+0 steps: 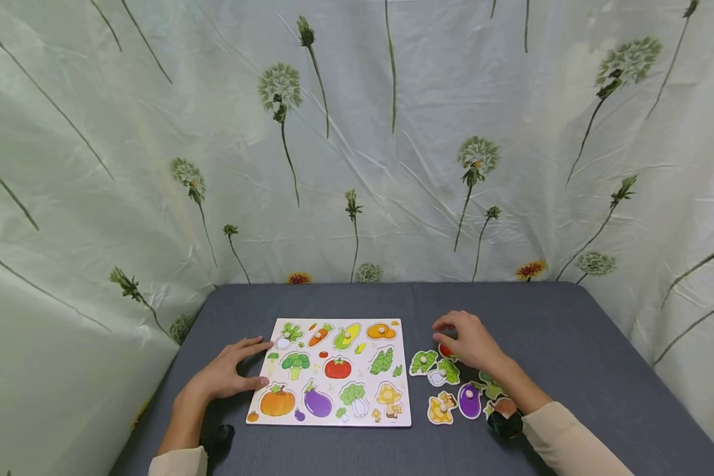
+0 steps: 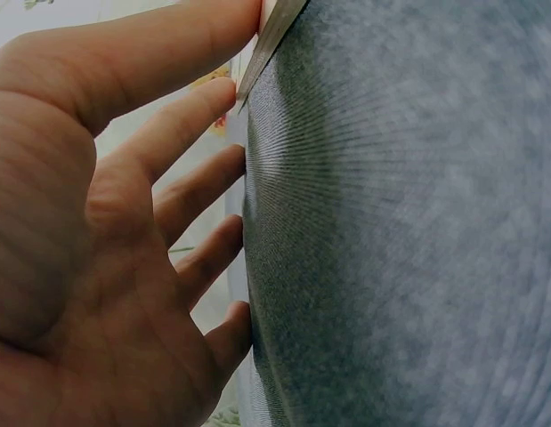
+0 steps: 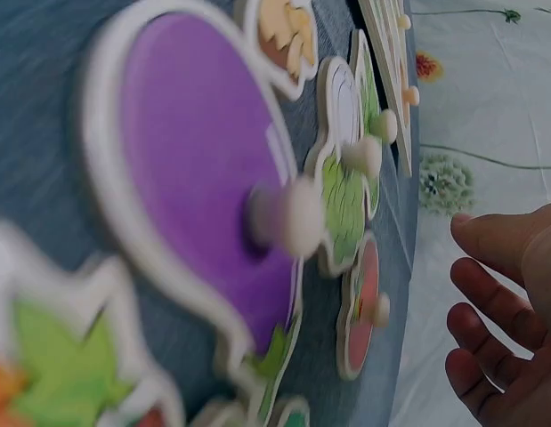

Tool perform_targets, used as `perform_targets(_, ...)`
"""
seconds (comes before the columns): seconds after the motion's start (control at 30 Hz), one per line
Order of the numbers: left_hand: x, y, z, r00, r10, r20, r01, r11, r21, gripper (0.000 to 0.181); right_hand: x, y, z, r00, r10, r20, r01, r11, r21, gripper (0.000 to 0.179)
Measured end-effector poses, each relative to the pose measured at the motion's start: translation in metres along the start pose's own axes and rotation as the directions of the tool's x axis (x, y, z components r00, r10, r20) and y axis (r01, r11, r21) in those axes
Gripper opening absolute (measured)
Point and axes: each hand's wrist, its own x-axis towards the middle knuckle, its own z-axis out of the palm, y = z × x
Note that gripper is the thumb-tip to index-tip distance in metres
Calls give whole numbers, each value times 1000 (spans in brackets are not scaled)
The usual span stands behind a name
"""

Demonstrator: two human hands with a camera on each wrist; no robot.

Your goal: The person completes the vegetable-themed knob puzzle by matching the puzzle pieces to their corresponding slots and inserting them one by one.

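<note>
A white vegetable puzzle board [image 1: 359, 334] lies on the table, its printed pictures including a carrot, corn, tomato and pumpkin. My left hand [image 1: 229, 370] is spread at the board's left edge, thumb and fingertips right at the rim. In the left wrist view, the left fingers [image 2: 199, 191] are straight and apart. To the right of the board, my right hand [image 1: 467, 338] hovers over loose knobbed pieces, fingers slightly bent and nothing between them. Beneath it is a red tomato piece [image 3: 364, 311], partly hidden in the head view. A purple eggplant piece [image 3: 195, 160] lies nearer the wrist.
Around the eggplant lie a bok choy piece [image 1: 444, 373], a leafy green piece [image 1: 423, 361], a mushroom piece [image 1: 441, 408] and others partly under the right arm. Several knobbed pieces, such as the corn [image 1: 346, 337], sit in the board's top row. A floral curtain [image 1: 357, 145] hangs behind the table.
</note>
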Motion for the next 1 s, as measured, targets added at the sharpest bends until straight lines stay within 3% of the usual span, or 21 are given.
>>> perform_targets(0.57, 0, 3, -1, 1000, -10, 7, 10, 1000, 20, 79, -51, 32, -38, 998, 60, -9, -61, 996, -63, 11)
perform_targets(1.0, 2, -2, 0, 1000, -11, 2, 11, 999, 34, 82, -84, 42, -40, 988, 152, 32, -151, 988, -39, 16)
